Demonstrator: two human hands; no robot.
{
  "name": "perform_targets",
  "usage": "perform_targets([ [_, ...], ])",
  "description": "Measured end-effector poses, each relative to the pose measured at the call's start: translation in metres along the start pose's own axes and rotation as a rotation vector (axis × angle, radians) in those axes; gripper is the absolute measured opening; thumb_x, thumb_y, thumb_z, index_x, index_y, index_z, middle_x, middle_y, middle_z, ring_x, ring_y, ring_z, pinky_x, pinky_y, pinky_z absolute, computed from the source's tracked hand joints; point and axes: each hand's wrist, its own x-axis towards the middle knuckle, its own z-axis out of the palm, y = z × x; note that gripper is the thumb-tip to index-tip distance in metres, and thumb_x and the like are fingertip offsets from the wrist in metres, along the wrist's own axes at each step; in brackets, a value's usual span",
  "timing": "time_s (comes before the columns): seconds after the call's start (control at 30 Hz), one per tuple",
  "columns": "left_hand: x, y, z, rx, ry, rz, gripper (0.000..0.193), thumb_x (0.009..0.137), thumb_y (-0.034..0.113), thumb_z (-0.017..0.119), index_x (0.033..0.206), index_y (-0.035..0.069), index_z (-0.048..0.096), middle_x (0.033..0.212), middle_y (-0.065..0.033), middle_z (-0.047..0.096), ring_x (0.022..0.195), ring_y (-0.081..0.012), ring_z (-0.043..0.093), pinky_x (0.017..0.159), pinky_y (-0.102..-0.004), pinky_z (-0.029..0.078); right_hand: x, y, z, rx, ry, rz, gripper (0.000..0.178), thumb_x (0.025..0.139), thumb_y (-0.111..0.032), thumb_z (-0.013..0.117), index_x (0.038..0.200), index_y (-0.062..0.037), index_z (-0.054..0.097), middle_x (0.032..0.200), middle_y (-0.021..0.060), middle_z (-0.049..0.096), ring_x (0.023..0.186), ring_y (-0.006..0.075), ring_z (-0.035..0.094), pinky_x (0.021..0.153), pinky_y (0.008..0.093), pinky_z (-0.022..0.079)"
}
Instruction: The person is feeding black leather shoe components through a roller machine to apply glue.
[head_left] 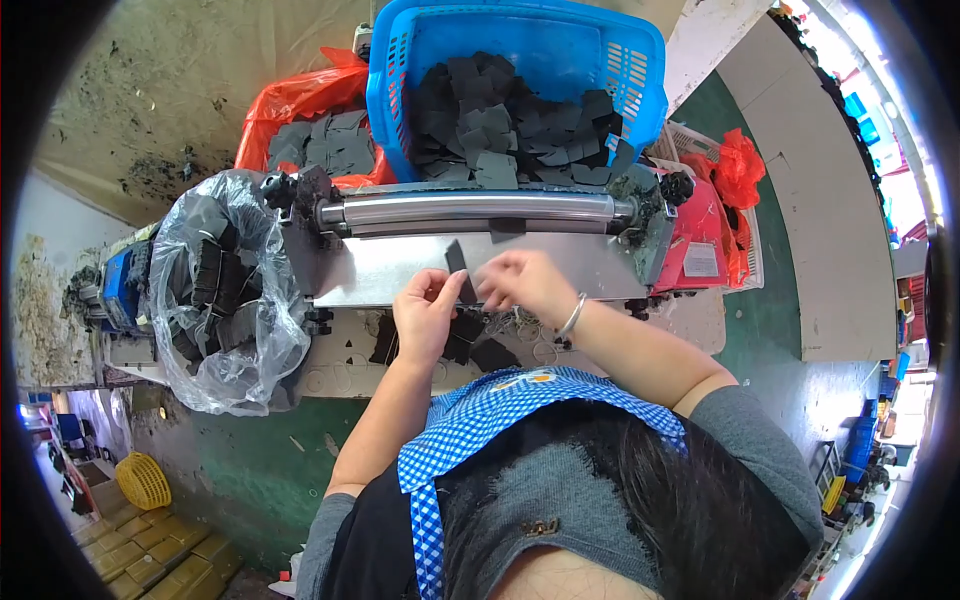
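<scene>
My left hand [424,312] is closed on a small stack of thin black rectangular pieces [457,262], held upright over the front of a flat metal plate [390,262]. Just right of the stack, my right hand [528,285] hovers with bent fingers apart, slightly blurred, and nothing shows in them. Another black piece [508,228] lies on the plate against the shiny metal rollers [470,210] of a machine, beyond my hands.
Behind the rollers stands a blue plastic basket [520,30] heaped with black pieces. A red bag [290,98] with more sits left of it. A clear plastic bag [275,350] holds black bundles at left. More black bundles [492,355] and loose rubber bands [545,350] lie below the plate.
</scene>
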Motion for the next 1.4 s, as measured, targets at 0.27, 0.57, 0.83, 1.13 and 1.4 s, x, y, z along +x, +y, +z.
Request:
perform_targets([
  [0.27,-0.010,0.003,0.003,-0.438,-0.104,-0.281,0.016,0.088,0.017,0.061,0.084,0.002,0.061,0.068,-0.0026,0.060,0.055,-0.0088,0.058,0.051,-0.0194,0.046,-0.001,0.010,-0.004,0.078,-0.060,0.063,0.021,0.089,-0.017,0.057,0.096,0.0032,0.059,0.082,0.0107,0.065,0.069,0.0151,0.064,0.058,0.0228,0.051],
  [0.57,-0.030,0.003,0.000,-0.271,-0.075,-0.013,0.012,0.091,0.012,0.055,0.088,0.001,0.059,0.073,-0.0017,0.059,0.063,-0.0070,0.054,0.057,-0.0178,0.042,-0.023,-0.012,-0.013,-0.083,-0.282,0.228,0.028,0.090,-0.029,0.057,0.083,-0.0020,0.057,0.075,0.0091,0.063,0.062,0.0127,0.062,0.049,0.0208,0.045],
  [0.83,-0.075,-0.118,0.023,0.786,-0.600,0.505,0.033,0.073,0.012,0.066,0.103,0.002,0.057,0.100,-0.0134,0.060,0.089,-0.0284,0.059,0.074,-0.0383,0.050,0.026,-0.005,-0.036,0.367,0.300,0.175,0.020,0.088,-0.022,0.058,0.088,-0.0032,0.055,0.074,0.0049,0.062,0.060,0.0103,0.058,0.048,0.0204,0.042],
  [1.13,-0.057,-0.157,0.055,1.328,-0.560,0.387,0.030,0.079,0.014,0.049,0.105,-0.001,0.054,0.111,-0.0156,0.053,0.098,-0.0286,0.053,0.076,-0.0374,0.047,-0.041,0.025,-0.054,0.294,0.124,0.145,0.016,0.087,-0.022,0.060,0.087,-0.0062,0.055,0.071,0.0022,0.060,0.055,0.0070,0.054,0.048,0.0184,0.039],
  [1.4,-0.050,-0.161,0.050,1.244,-0.618,0.410,0.028,0.070,0.015,0.066,0.093,0.003,0.055,0.098,-0.0143,0.053,0.092,-0.0306,0.055,0.074,-0.0405,0.048,-0.050,0.025,-0.054,0.239,0.109,0.156,0.014,0.089,-0.021,0.058,0.089,-0.0075,0.056,0.068,-0.0004,0.059,0.054,0.0050,0.051,0.048,0.0172,0.039],
])
